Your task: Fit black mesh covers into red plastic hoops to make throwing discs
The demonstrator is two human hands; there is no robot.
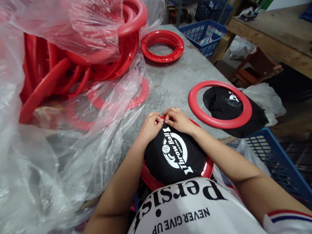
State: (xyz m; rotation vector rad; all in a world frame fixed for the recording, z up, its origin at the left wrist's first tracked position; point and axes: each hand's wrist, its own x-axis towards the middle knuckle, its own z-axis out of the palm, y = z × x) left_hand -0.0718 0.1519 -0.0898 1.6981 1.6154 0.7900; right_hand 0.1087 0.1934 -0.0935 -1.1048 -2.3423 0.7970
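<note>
A red plastic ring (209, 167) rests against my body at the table's near edge, covered by a black cloth (174, 156) printed with a white "Throw Ball" logo. My left hand (151, 125) and my right hand (177, 119) meet at the ring's far rim. Both pinch the cloth's edge there, fingers closed, thumbs nearly touching.
A second red ring (195, 107) lies on a pile of black cloths (225, 104) to the right. Another ribbed red ring (162, 45) sits farther back on the grey table (175, 78). A clear plastic bag (48, 136) full of red rings fills the left. Blue crates (275, 156) stand right.
</note>
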